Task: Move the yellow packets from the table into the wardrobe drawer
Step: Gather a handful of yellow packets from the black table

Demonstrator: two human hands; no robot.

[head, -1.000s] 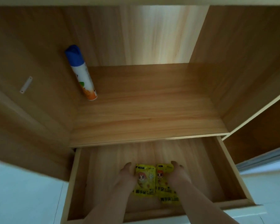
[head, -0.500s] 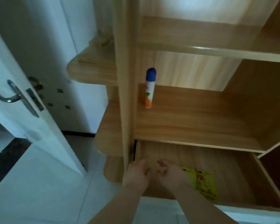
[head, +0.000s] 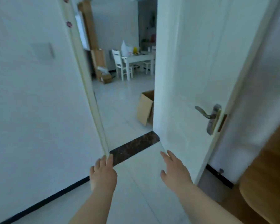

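Both hands are empty and stretched out forward, low in the view, over the pale tiled floor [head: 136, 196]. Left hand [head: 103, 172]: palm down, fingers [head: 109, 160] straight and close together, holding nothing. Right hand [head: 174, 171]: palm down, fingers [head: 170, 156] straight and slightly apart, holding nothing, near the bottom of the open white door [head: 184, 62] but contact not clear.

The door has a metal lever handle [head: 204, 113]. A white wall [head: 31, 102] with a light switch [head: 44, 51] is on the left. A dark threshold strip [head: 132, 147] crosses the doorway just ahead of the hands.

Through the doorway, well apart from the hands: a cardboard box [head: 145, 107] on the floor, and a white tabletop [head: 141, 57] with a white chair [head: 120, 63] beside it. A white bag [head: 125, 49] and a yellow item [head: 135, 50] sit on the tabletop. The yellow item is too small to tell if it is the packets.

A wooden wardrobe [head: 265, 183] edge shows at far right; its drawer is out of view.
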